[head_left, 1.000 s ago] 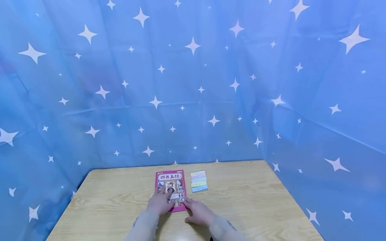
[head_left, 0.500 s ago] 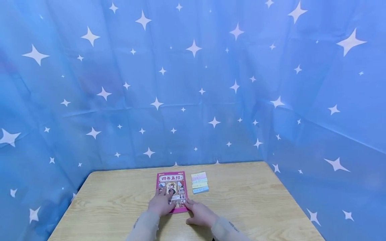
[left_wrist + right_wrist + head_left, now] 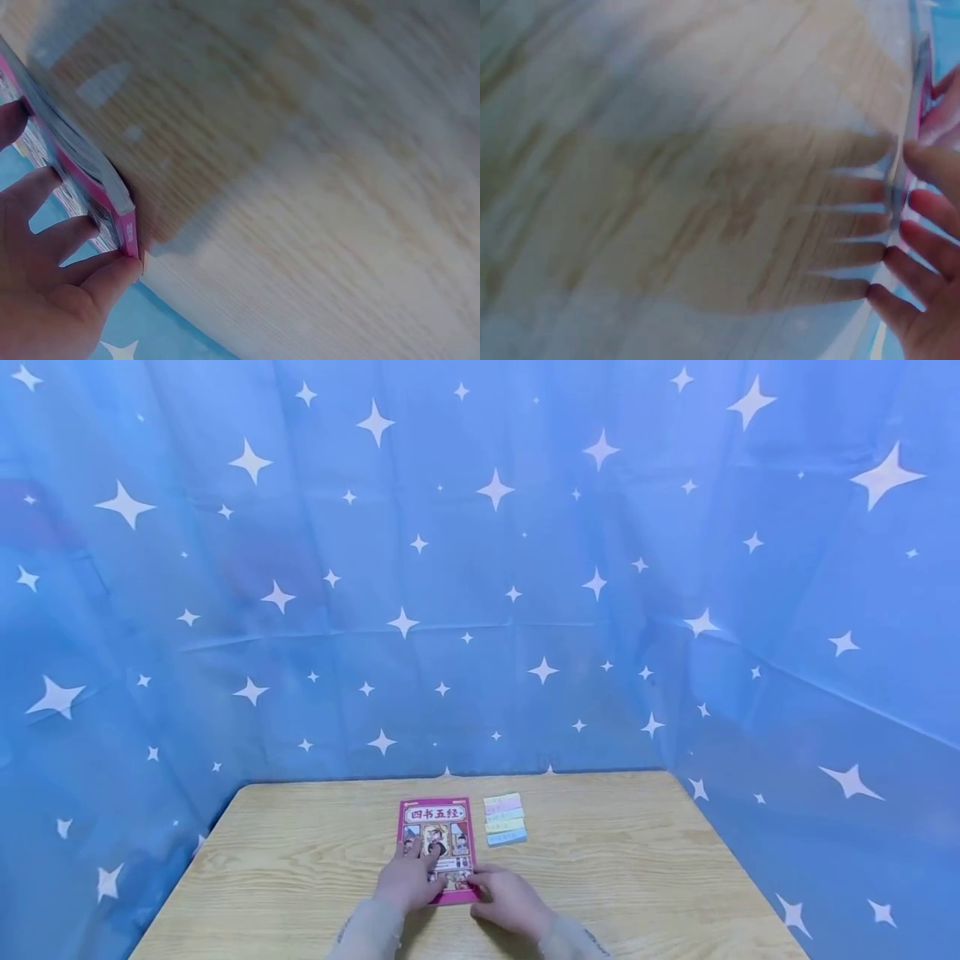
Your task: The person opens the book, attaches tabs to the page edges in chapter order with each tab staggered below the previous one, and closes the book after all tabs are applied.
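A pink-bordered book (image 3: 454, 827) with cartoon figures and Chinese characters on its cover lies closed on the wooden table. My left hand (image 3: 405, 881) rests over its lower left part, fingers spread across the cover. In the left wrist view that hand (image 3: 52, 277) reaches along the edge of the book (image 3: 97, 191), whose page block faces the camera. My right hand (image 3: 513, 902) touches the lower right corner with thumb and fingers extended. The right wrist view has this hand (image 3: 934, 292) with its fingertips down at the tabletop, beside the book's thin edge (image 3: 916, 97).
Right of the book, several pastel sticky notes (image 3: 505, 818) with handwriting lie in an overlapping column. The light wood table (image 3: 637, 860) extends to both sides. A blue curtain (image 3: 465, 568) with white stars stands behind and around it.
The head view has shifted, so the table, book and hands appear slightly lower and farther right. Both hands keep their places at the book, which stays closed.
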Motion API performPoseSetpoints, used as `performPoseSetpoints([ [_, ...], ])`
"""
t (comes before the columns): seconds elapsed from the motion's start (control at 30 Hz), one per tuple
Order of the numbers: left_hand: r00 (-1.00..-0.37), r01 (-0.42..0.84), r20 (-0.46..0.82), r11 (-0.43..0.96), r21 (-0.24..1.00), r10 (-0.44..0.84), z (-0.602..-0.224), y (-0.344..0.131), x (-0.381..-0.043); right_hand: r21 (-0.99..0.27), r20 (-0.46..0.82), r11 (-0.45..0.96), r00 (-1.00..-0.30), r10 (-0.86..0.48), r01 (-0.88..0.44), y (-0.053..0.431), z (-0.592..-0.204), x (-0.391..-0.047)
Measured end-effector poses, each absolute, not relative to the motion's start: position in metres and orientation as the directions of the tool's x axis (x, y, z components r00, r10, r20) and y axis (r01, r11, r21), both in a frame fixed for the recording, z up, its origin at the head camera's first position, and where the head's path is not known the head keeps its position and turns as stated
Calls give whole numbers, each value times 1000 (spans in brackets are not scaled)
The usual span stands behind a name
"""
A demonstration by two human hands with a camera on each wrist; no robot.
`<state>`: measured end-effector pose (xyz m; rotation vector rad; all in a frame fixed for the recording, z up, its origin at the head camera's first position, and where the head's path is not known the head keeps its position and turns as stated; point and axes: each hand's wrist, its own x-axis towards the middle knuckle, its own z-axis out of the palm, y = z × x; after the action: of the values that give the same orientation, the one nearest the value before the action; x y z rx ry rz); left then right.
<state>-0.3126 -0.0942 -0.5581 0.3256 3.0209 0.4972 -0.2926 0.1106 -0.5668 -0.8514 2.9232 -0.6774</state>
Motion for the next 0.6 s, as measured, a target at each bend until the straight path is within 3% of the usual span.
performPoseSetpoints([
  [0.4,-975,205,-25,942,265,219,-564,-97,-305,-393,174,746,-841,-513,-537,110,-577,-293],
  [0.6,-967,230,-46,937,261,250,-564,-92,-301,-418,142,749,-851,-505,-514,116,-574,-296],
])
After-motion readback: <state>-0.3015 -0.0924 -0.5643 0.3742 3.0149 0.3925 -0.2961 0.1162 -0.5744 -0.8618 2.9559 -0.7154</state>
